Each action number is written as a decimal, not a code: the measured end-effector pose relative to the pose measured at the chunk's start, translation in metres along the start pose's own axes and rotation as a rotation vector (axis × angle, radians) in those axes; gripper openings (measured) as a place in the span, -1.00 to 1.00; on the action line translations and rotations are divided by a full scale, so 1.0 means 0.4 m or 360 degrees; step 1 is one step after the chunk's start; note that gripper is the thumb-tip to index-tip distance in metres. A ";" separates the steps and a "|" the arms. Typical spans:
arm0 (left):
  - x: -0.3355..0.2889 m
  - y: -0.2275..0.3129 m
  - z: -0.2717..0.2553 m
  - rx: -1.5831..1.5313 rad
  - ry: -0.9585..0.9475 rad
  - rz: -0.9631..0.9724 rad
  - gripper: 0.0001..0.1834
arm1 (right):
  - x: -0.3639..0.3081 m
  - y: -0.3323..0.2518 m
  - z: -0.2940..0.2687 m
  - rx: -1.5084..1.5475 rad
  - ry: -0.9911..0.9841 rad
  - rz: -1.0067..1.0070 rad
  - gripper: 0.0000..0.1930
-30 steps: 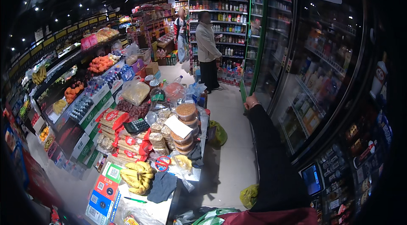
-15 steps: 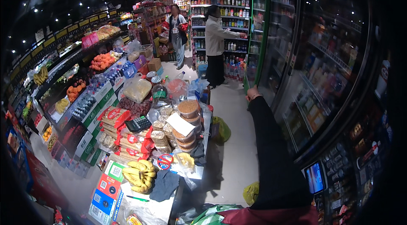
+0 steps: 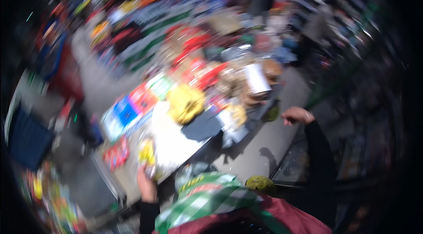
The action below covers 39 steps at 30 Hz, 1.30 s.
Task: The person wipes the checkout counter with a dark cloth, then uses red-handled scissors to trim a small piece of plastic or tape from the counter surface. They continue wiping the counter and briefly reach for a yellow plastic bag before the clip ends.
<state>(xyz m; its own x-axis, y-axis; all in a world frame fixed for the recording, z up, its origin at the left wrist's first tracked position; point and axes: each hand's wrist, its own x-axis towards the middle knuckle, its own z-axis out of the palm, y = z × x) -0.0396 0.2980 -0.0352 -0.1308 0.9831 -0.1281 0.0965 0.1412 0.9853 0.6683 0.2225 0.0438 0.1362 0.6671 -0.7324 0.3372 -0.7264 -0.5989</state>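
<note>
My left hand point(image 3: 146, 184) is at the near edge of the counter point(image 3: 172, 146), right by a clear packet with yellow contents point(image 3: 146, 152). Blur smears its fingers, so whether it grips the packet does not show. Over the aisle to the right of the counter hangs my right hand point(image 3: 297, 116), its fingers loosely bent and partly apart, with nothing seen in them. A bunch of bananas point(image 3: 186, 103) lies on the counter beside a dark grey cloth point(image 3: 202, 127). Behind them are red-banded packs point(image 3: 191, 53) and round tubs with a white sheet point(image 3: 257, 79) against them.
Blue and red printed cards point(image 3: 125, 109) line the counter's left edge. A red packet point(image 3: 116, 153) lies near my left hand. A green-and-white checked bag point(image 3: 207, 203) is just before me. Yellow-green bags point(image 3: 260, 184) are low beside the counter. Fruit shelves point(image 3: 150, 0) stand behind.
The view has swung down and left and is strongly blurred. My right arm has drawn back from its outstretched reach along the aisle. My left hand has come into view at the counter.
</note>
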 end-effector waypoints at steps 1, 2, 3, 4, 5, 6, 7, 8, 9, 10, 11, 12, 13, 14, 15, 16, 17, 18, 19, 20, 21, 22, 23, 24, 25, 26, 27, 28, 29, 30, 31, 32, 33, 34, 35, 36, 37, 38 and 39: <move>-0.015 -0.007 -0.019 -0.0190 0.0064 -0.0028 -0.69 | -0.017 -0.089 0.142 0.0015 -0.0284 -0.0202 -0.67; -0.031 -0.005 -0.031 -0.0573 0.0136 -0.0101 -0.63 | -0.023 -0.163 0.301 -0.0099 -0.0403 -0.0228 -0.67; -0.044 0.008 -0.054 -0.0637 0.0133 -0.0171 -0.59 | -0.031 -0.232 0.443 -0.0102 -0.0578 -0.0355 -0.65; -0.045 0.015 -0.055 -0.0802 0.0227 -0.0096 -0.58 | -0.037 -0.292 0.574 -0.0175 -0.0616 -0.0578 -0.64; -0.047 0.019 -0.070 -0.0924 0.0244 -0.0064 -0.57 | -0.038 -0.341 0.701 -0.0148 -0.0721 -0.0847 -0.62; -0.069 0.057 -0.063 -0.0860 0.0357 -0.0112 -0.58 | -0.027 -0.403 0.771 -0.0354 -0.0595 -0.1007 -0.55; -0.066 0.074 -0.070 -0.0878 0.0396 -0.0111 -0.58 | -0.003 -0.459 0.862 -0.0455 -0.0497 -0.1200 -0.49; -0.077 0.090 -0.080 -0.0894 0.0372 -0.0084 -0.59 | 0.024 -0.510 0.945 -0.0506 -0.0302 -0.1350 -0.42; -0.084 0.104 -0.082 -0.0872 0.0379 -0.0103 -0.59 | 0.063 -0.563 1.015 -0.0503 -0.0141 -0.1500 -0.34; -0.093 0.114 -0.084 -0.0887 0.0376 -0.0108 -0.58 | 0.111 -0.618 1.085 -0.0641 0.0288 -0.1796 -0.29; -0.101 0.119 -0.085 -0.0906 0.0369 -0.0113 -0.58 | 0.160 -0.664 1.139 -0.0732 0.0742 -0.2072 -0.24; -0.107 0.122 -0.083 -0.0956 0.0414 -0.0160 -0.58 | 0.203 -0.696 1.171 -0.0833 0.0752 -0.1983 -0.22; -0.114 0.124 -0.088 -0.0961 0.0401 -0.0130 -0.58 | 0.246 -0.722 1.199 -0.0926 0.0780 -0.1867 -0.19; -0.119 0.124 -0.096 -0.0965 0.0382 -0.0101 -0.58 | 0.289 -0.740 1.210 -0.1069 0.0596 -0.1651 -0.27; -0.123 0.124 -0.107 -0.0970 0.0358 -0.0073 -0.58 | 0.323 -0.750 1.210 -0.1198 0.0432 -0.1452 -0.35; -0.126 0.123 -0.119 -0.0994 0.0338 -0.0040 -0.59 | 0.346 -0.748 1.213 -0.1183 0.0346 -0.1422 -0.54; -0.130 0.122 -0.132 -0.0972 0.0348 -0.0047 -0.59 | 0.369 -0.754 1.206 -0.1180 0.0204 -0.1339 -0.66; -0.132 0.121 -0.146 -0.0945 0.0356 -0.0058 -0.59 | 0.380 -0.752 1.200 -0.0924 0.0244 -0.1458 -0.71; -0.133 0.121 -0.159 -0.0919 0.0367 -0.0062 -0.59 | 0.387 -0.754 1.193 -0.0799 0.0299 -0.1367 -0.75; -0.132 0.121 -0.168 -0.0868 0.0356 -0.0041 -0.61 | 0.390 -0.762 1.182 -0.0616 0.0336 -0.1528 -0.79; -0.135 0.122 -0.173 -0.0820 0.0333 -0.0083 -0.61 | 0.391 -0.772 1.174 -0.0480 0.0382 -0.1594 -0.81; -0.135 0.124 -0.173 -0.0771 0.0304 -0.0119 -0.62 | 0.390 -0.784 1.161 -0.0390 0.0302 -0.1662 -0.85; -0.134 0.128 -0.170 -0.0723 0.0265 -0.0154 -0.62 | 0.390 -0.800 1.153 -0.0495 0.0278 -0.1736 -0.80; -0.134 0.135 -0.171 -0.0707 0.0151 -0.0167 -0.64 | 0.389 -0.811 1.152 -0.0675 0.0326 -0.1661 -0.77; -0.135 0.143 -0.168 -0.0675 0.0156 -0.0135 -0.64 | 0.389 -0.820 1.147 -0.0816 0.0382 -0.1664 -0.73; -0.131 0.152 -0.161 -0.0649 0.0135 -0.0099 -0.64 | 0.397 -0.842 1.140 -0.0792 0.0303 -0.1456 -0.65; -0.122 0.162 -0.149 -0.0640 0.0082 -0.0039 -0.64 | 0.404 -0.858 1.135 -0.0648 0.0251 -0.1401 -0.63; -0.113 0.174 -0.151 -0.0583 0.0002 0.0012 -0.64 | 0.413 -0.878 1.137 -0.0493 0.0180 -0.1224 -0.65; -0.100 0.185 -0.145 -0.0595 -0.0030 0.0086 -0.63 | 0.421 -0.897 1.137 -0.0445 0.0222 -0.1207 -0.68; -0.086 0.194 -0.137 -0.0567 -0.0064 0.0083 -0.63 | 0.427 -0.917 1.138 -0.0342 0.0224 -0.1159 -0.69; -0.075 0.200 -0.130 -0.0544 -0.0071 0.0081 -0.62 | 0.429 -0.932 1.140 0.0098 -0.0013 -0.1092 -0.75; -0.063 0.205 -0.118 -0.0596 -0.0096 0.0138 -0.61 | 0.432 -0.958 1.140 0.0113 0.0067 -0.1165 -0.79; -0.053 0.209 -0.108 -0.0646 -0.0103 0.0186 -0.60 | 0.432 -0.986 1.143 0.0279 0.0097 -0.1127 -0.81; -0.045 0.210 -0.101 -0.0709 -0.0121 0.0235 -0.59 | 0.430 -1.004 1.136 0.0281 0.0131 -0.1219 -0.83; -0.037 0.212 -0.093 -0.0705 -0.0109 0.0233 -0.58 | 0.427 -1.026 1.131 0.0289 0.0157 -0.1272 -0.84; -0.027 0.213 -0.084 -0.0714 -0.0116 0.0244 -0.58 | 0.423 -1.051 1.131 0.0282 0.0229 -0.1232 -0.84; -0.017 0.215 -0.076 -0.0732 -0.0117 0.0247 -0.57 | 0.419 -1.076 1.131 0.0292 0.0282 -0.1227 -0.84; -0.006 0.217 -0.070 -0.0757 -0.0157 0.0264 -0.57 | 0.416 -1.099 1.131 0.0298 0.0335 -0.1209 -0.83; 0.004 0.217 -0.059 -0.0833 -0.0164 0.0210 -0.57 | 0.413 -1.117 1.128 0.0265 0.0405 -0.1267 -0.83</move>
<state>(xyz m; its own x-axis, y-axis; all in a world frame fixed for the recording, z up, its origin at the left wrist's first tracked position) -0.0546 0.3091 0.0528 -0.0507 0.9986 0.0156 -0.4019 -0.0347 0.9150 0.1197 0.5825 0.0442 0.1287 0.9916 0.0106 0.2823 -0.0264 -0.9590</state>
